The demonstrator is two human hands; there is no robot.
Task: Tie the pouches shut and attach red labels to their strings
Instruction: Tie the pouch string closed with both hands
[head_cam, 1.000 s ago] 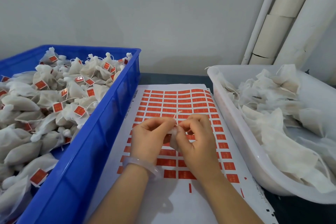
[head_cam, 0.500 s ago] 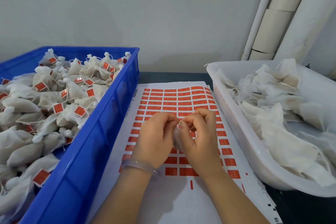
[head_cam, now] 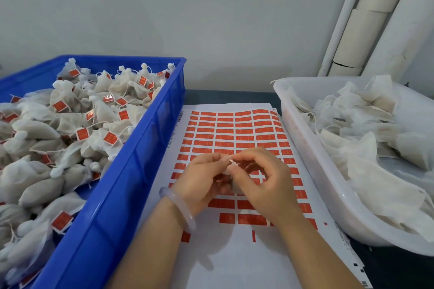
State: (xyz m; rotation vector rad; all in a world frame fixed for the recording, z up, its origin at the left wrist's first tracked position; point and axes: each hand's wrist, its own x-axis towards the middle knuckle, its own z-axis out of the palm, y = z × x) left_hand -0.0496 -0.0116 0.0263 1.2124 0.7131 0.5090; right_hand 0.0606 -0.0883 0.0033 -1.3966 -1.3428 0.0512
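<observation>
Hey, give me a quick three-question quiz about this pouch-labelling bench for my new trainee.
1. True or false: the tied white mesh pouches with red labels lie in the blue plastic crate.
2. The white sheet of red labels lies: A) inside the white plastic tub; B) between crate and tub; C) inside the crate.
3. Fill in: the left hand and right hand together pinch one small white ____.
Key: 1 true; 2 B; 3 pouch.

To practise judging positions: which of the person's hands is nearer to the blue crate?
Left. The left hand sits right of the blue crate; the right hand is beyond it, toward the white tub. Both pinch one pouch.
</observation>
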